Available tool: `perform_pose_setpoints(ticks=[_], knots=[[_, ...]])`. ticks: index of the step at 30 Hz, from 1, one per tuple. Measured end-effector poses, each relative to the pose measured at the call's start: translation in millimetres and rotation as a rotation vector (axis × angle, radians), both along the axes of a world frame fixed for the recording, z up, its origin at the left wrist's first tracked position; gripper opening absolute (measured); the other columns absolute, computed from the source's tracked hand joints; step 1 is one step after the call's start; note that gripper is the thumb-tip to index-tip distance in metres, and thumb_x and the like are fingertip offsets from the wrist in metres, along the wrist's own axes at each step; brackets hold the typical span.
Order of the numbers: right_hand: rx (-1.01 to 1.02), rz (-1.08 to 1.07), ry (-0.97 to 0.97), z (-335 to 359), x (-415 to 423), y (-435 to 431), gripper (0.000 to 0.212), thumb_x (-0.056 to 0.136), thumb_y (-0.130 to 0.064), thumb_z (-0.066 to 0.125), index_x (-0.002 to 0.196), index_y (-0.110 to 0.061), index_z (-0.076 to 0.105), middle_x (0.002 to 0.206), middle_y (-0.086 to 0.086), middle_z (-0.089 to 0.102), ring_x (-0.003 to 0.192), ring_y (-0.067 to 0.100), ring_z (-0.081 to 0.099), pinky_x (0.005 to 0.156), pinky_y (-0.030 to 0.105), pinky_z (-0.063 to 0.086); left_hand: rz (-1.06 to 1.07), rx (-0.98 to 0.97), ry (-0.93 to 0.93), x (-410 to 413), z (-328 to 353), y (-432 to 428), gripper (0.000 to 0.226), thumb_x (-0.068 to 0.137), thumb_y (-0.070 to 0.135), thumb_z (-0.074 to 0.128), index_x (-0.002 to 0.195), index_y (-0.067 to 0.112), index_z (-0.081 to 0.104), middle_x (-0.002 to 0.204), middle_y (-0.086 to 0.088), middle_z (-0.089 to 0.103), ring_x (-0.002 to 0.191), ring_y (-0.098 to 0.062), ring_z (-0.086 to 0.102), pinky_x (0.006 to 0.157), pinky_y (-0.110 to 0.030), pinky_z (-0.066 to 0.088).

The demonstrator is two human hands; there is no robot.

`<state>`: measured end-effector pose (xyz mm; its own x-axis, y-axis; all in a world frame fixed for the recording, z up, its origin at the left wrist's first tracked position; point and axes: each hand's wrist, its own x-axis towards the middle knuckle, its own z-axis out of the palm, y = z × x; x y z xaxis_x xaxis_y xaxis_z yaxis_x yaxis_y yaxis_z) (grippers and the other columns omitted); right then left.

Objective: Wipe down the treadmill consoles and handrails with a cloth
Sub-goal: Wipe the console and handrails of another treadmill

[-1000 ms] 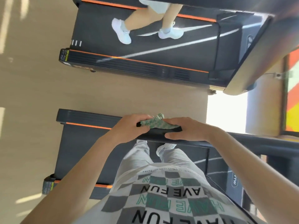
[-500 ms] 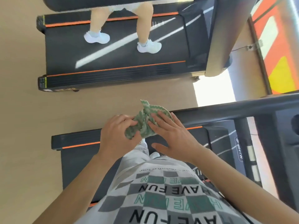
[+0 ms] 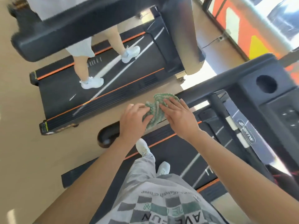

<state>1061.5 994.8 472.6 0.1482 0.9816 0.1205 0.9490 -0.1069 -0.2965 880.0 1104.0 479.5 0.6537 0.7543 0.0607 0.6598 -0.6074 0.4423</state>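
Observation:
A crumpled green-and-white cloth point(image 3: 157, 109) lies on the black left handrail point(image 3: 210, 86) of my treadmill. My left hand point(image 3: 134, 122) grips the cloth's near end, thumb and fingers pinched on it. My right hand point(image 3: 177, 115) presses flat on the cloth with fingers spread. The handrail's rounded end point(image 3: 106, 136) sticks out below my left wrist. The black console point(image 3: 268, 97), with a round cup hole and buttons, is at the right.
Another person in white shoes point(image 3: 92, 82) walks on the neighbouring treadmill point(image 3: 113, 88), whose thick black handrail point(image 3: 72, 29) crosses the top. Tan floor lies between the machines. My own feet stand on my treadmill's belt point(image 3: 178, 152).
The camera has swung right, bringing the console into view. Both hands have slid with the cloth along the handrail toward the console; the rail's rounded end now shows behind my left hand.

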Motion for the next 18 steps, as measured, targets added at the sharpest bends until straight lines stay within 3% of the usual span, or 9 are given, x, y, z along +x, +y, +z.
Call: perform_pose_setpoints(ticks=[5, 10, 15, 18], knots=[[0.057, -0.147, 0.019, -1, 46, -9, 0.039, 0.092, -0.004, 0.067, 0.129, -0.013, 0.067, 0.137, 0.010, 0.063, 0.132, 0.036, 0.054, 0.110, 0.057, 0.041, -0.148, -0.003, -0.009, 60, 0, -5, 0.034, 0.093, 0.030, 0.071, 0.123, 0.014, 0.070, 0.117, 0.000, 0.070, 0.102, -0.029, 0.057, 0.086, -0.047, 0.051], [0.255, -0.242, 0.054, -3, 79, -12, 0.024, 0.084, 0.002, 0.072, 0.106, -0.006, 0.077, 0.114, 0.010, 0.074, 0.113, 0.037, 0.066, 0.096, 0.049, 0.055, -0.228, -0.021, -0.011, 95, 0, -10, 0.038, 0.096, 0.028, 0.066, 0.133, 0.018, 0.065, 0.124, 0.002, 0.069, 0.105, -0.026, 0.056, 0.089, -0.040, 0.049], [0.336, -0.450, 0.136, -23, 55, -13, 0.016, 0.086, -0.002, 0.073, 0.098, -0.010, 0.079, 0.110, 0.008, 0.075, 0.091, 0.037, 0.061, 0.081, 0.046, 0.054, -0.225, -0.018, 0.037, 80, -2, -9, 0.042, 0.091, 0.026, 0.073, 0.132, 0.017, 0.067, 0.128, 0.000, 0.067, 0.111, -0.026, 0.054, 0.094, -0.041, 0.050], [0.310, -0.466, 0.227, -30, 31, -15, 0.019, 0.085, 0.002, 0.071, 0.100, -0.007, 0.077, 0.110, 0.011, 0.069, 0.090, 0.035, 0.056, 0.079, 0.041, 0.053, -0.192, -0.006, 0.044, 58, 0, -12, 0.043, 0.088, 0.024, 0.078, 0.130, 0.017, 0.069, 0.124, 0.001, 0.067, 0.112, -0.025, 0.053, 0.092, -0.035, 0.047]])
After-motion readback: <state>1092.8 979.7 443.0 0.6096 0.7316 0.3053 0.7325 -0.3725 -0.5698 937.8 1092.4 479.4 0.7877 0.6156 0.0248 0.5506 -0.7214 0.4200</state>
